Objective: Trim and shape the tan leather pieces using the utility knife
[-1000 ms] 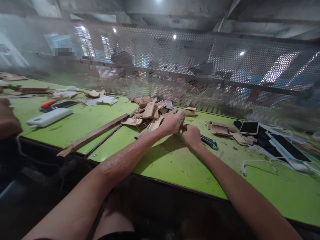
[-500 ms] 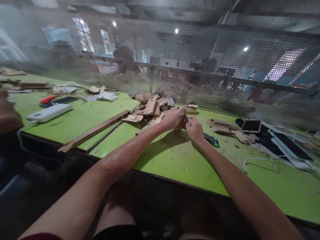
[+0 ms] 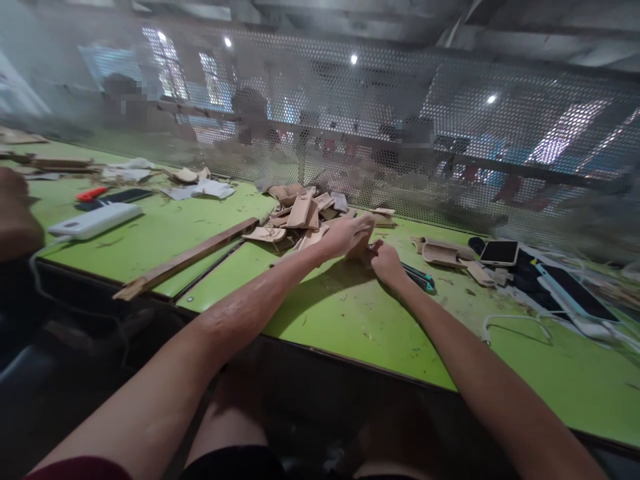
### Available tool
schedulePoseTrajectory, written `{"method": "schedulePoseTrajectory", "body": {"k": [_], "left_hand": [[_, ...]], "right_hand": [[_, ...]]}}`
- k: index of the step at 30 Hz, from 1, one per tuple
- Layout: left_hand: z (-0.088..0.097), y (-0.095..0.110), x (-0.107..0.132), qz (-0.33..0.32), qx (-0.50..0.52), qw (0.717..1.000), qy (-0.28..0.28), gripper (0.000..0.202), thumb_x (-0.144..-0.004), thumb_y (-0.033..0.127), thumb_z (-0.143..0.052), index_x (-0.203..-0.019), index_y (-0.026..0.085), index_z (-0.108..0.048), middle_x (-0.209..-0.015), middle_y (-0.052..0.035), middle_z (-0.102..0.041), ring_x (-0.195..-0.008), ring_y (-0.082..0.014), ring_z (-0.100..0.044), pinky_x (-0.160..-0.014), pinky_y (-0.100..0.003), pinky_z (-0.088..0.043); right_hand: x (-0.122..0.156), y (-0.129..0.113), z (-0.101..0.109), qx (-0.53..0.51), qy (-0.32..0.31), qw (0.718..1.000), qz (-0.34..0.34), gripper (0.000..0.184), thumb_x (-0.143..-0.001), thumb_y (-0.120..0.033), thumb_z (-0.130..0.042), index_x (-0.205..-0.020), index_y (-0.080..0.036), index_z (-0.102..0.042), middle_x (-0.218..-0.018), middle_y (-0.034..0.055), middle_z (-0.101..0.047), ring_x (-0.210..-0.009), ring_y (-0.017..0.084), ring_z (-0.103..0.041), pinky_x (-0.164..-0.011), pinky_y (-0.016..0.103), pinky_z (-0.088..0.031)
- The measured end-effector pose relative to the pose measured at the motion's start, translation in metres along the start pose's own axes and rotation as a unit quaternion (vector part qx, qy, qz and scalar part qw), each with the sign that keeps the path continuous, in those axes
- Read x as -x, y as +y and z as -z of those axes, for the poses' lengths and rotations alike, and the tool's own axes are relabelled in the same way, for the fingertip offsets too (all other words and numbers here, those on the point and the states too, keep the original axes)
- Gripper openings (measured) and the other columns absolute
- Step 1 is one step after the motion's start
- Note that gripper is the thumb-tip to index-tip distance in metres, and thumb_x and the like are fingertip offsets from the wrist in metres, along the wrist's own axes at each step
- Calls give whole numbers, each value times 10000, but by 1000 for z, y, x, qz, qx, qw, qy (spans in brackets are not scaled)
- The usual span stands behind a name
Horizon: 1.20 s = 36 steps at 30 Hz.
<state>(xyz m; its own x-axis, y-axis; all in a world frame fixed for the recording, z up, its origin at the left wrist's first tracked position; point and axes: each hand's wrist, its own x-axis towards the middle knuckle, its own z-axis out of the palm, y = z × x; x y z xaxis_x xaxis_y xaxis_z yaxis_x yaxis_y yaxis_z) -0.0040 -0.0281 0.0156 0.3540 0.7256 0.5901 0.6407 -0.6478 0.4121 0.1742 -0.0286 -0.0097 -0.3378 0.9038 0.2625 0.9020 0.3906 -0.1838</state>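
My left hand [image 3: 347,237] is closed on a brown bamboo piece [image 3: 365,243], held up over the green table with its fingers across the far side. Close against that piece, my right hand [image 3: 389,263] is closed, fingers curled. A small dark bit shows at its fingertips, too small to name. Behind the right wrist lies a black and teal utility knife [image 3: 421,279], partly hidden. A heap of split bamboo pieces [image 3: 303,210] lies just beyond my left hand. More curved bamboo [image 3: 443,253] rests to the right of my hands.
A long wooden strip [image 3: 187,257] lies left of my forearm. Further left are a white power bank [image 3: 97,221], a red-handled tool [image 3: 91,194] and another person's arm [image 3: 17,220]. Phones [image 3: 577,290] and a white cable [image 3: 520,320] lie right. A perforated metal screen [image 3: 350,147] stands behind.
My right hand has shifted slightly down at the held piece, and the metallic bit seen at its fingers now shows less. The left fingers look straighter. The view has drifted slightly.
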Motion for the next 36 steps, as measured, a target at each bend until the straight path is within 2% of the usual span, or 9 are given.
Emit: {"method": "schedulePoseTrajectory", "body": {"k": [7, 12, 17, 21, 23, 26, 30, 33, 36], "left_hand": [[2, -3, 0, 2, 7, 1000, -14, 371, -992, 263, -479, -1342, 182, -568, -1127, -131, -708, -972, -222, -668, -834, -307, -510], [1, -9, -1, 10, 17, 1000, -9, 366, -982, 282, -500, -1321, 179, -595, -1120, -134, -718, -946, -226, -680, -833, -325, -518], [-3, 8, 1, 57, 142, 987, 38, 541, -850, 178, -647, -1374, 157, -511, -1128, -131, -714, -1033, -225, -676, -921, -361, -522], [-6, 20, 3, 101, 254, 962, 5, 474, -755, 273, -768, -1186, 152, -614, -1071, -113, -725, -965, -224, -684, -830, -342, -550], [-9, 19, 3, 135, 276, 952, 2, 322, -738, 337, -777, -975, 146, -673, -942, -95, -732, -870, -221, -677, -762, -335, -548], [-14, 12, 4, 150, 297, 943, 26, 249, -741, 370, -747, -823, 161, -639, -802, -49, -692, -745, -185, -635, -681, -305, -527], [-18, 7, 6, 155, 313, 937, 29, 285, -760, 432, -731, -819, 180, -612, -810, -35, -676, -735, -168, -617, -676, -286, -518], [-20, 13, 5, 166, 337, 927, -6, 340, -775, 498, -720, -860, 189, -608, -851, -49, -683, -762, -181, -639, -703, -300, -538], [-29, 21, 4, 144, 358, 923, -18, 330, -819, 509, -664, -859, 192, -580, -824, -46, -660, -732, -176, -635, -685, -306, -547]], "right_hand": [[9, -16, 7, 131, -40, 990, -20, 317, -957, -237, -460, -1144, -86, -666, -1070, 203, -725, -999, 271, -690, -813, 308, -468], [12, -25, 4, 179, -41, 983, 13, 330, -953, -208, -441, -1097, -83, -710, -1084, 232, -715, -1024, 290, -688, -813, 329, -503], [18, -29, 4, 167, -28, 985, 23, 359, -962, -214, -434, -1102, -94, -742, -1137, 226, -708, -1064, 287, -678, -842, 326, -516], [19, -24, 3, 126, -30, 991, -15, 368, -954, -206, -441, -1114, -77, -747, -1090, 241, -715, -1014, 284, -696, -834, 338, -527], [18, -19, 3, 98, -12, 995, -23, 333, -930, -185, -470, -1083, -111, -755, -1124, 210, -714, -1077, 270, -670, -859, 320, -516], [16, -10, 4, 55, 39, 997, -35, 307, -924, -183, -481, -1075, -147, -747, -1167, 163, -709, -1161, 253, -612, -916, 309, -491], [14, -1, 5, -37, 109, 990, -77, 344, -961, -193, -444, -1156, -168, -725, -1207, 123, -703, -1158, 224, -603, -959, 295, -464], [12, 2, 5, -114, 160, 975, -102, 419, -980, -188, -424, -1340, -172, -638, -1293, 116, -678, -1174, 204, -610, -992, 276, -448], [10, 1, 6, -163, 210, 959, -99, 461, -982, -175, -403, -1404, -148, -589, -1339, 130, -657, -1199, 209, -611, -1029, 281, -441]]}}
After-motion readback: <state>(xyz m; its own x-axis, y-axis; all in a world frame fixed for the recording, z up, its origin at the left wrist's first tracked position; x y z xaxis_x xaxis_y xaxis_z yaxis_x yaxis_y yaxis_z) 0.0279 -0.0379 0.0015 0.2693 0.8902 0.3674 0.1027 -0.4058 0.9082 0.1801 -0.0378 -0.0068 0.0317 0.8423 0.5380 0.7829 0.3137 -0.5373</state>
